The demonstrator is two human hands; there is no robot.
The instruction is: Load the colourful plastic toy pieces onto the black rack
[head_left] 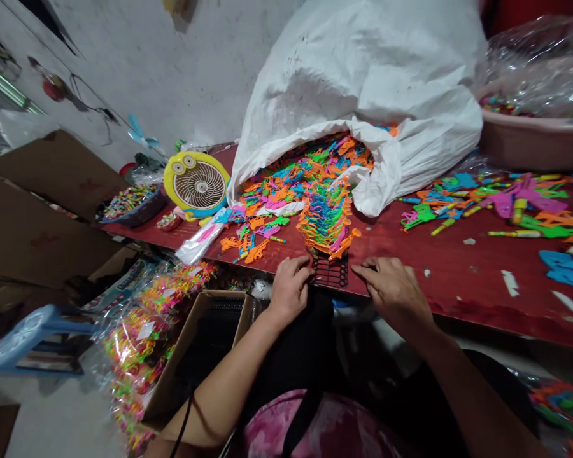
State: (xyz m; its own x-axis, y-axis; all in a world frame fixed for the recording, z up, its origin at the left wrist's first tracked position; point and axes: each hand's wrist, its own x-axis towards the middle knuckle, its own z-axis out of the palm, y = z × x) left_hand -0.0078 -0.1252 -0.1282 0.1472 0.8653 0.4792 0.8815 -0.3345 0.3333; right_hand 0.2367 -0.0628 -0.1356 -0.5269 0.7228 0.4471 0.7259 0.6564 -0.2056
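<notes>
Left hand (290, 289): open, fingers just beside a black plastic grid (330, 272) on the red counter (439, 280).
Spill: bright plastic pieces (325, 210) trail from a white sack (363, 76) down to the grid.
Right hand (392, 294): open, apart from the left, across the grid.

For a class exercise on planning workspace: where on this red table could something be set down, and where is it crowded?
Bare red table lies right of the right hand, below the coloured plastic pieces, dotted with white scraps. Crowded: around the white sack above the left hand.
</notes>
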